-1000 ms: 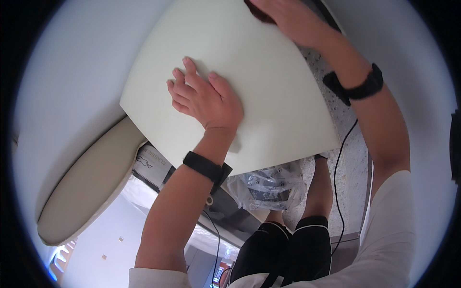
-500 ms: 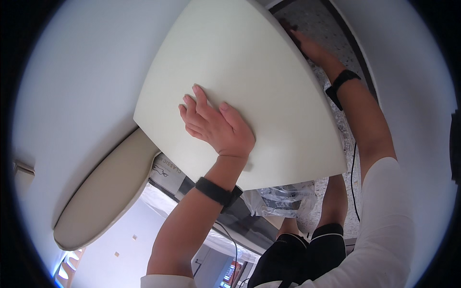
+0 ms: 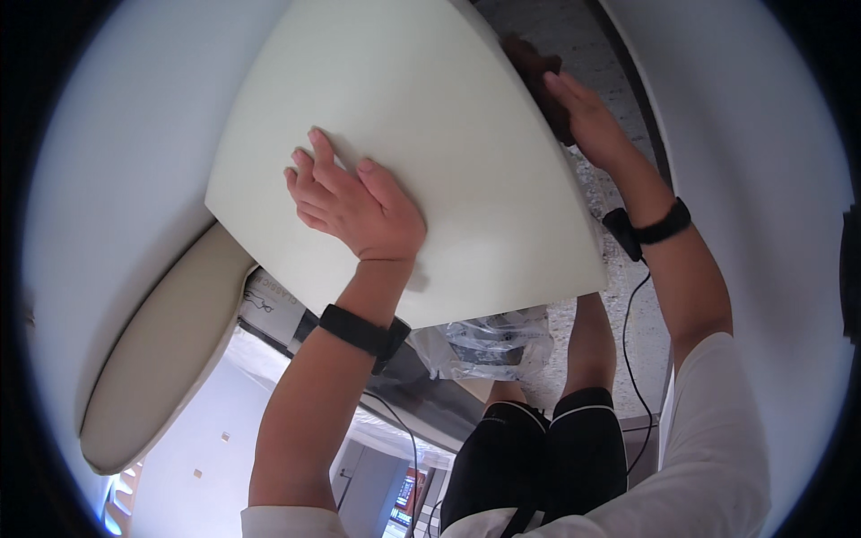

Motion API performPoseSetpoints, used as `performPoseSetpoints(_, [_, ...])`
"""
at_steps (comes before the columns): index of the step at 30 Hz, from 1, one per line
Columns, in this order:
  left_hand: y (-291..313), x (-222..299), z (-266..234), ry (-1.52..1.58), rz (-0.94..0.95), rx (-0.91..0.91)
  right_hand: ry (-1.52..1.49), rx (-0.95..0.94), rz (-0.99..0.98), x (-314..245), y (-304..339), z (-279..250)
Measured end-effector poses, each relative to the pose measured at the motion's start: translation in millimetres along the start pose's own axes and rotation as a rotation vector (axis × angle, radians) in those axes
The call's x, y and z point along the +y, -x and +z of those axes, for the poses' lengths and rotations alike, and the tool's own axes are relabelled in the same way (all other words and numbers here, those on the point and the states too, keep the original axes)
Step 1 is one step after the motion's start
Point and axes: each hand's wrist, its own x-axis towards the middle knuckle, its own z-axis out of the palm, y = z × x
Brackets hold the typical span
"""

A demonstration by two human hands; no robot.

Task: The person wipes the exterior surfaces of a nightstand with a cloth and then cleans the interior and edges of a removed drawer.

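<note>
panel (image 3: 404,134): swung upward since a second ago, filling more of view | left hand (image 3: 354,202): fingers flat on its face, gripping nothing | right hand (image 3: 587,125): slid along its right edge beside a brown cloth (image 3: 538,76); grip hidden

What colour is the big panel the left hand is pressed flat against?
The panel is a plain pale cream, without pattern, seen in the head view.

Speckled floor (image 3: 619,54), white walls (image 3: 744,134)
</note>
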Motion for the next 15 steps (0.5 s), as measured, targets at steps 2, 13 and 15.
performPoseSetpoints(2, [0,-2,0,0.005,-0.002,-0.006,0.029,-0.096,-0.16,-50,25,16])
performPoseSetpoints(13, [2,0,1,0.027,0.021,-0.053,0.597,-0.173,-0.061,86,-66,-35])
performPoseSetpoints(15, [1,3,5,0.034,0.022,-0.06,0.415,-0.16,0.165,130,-86,-51])
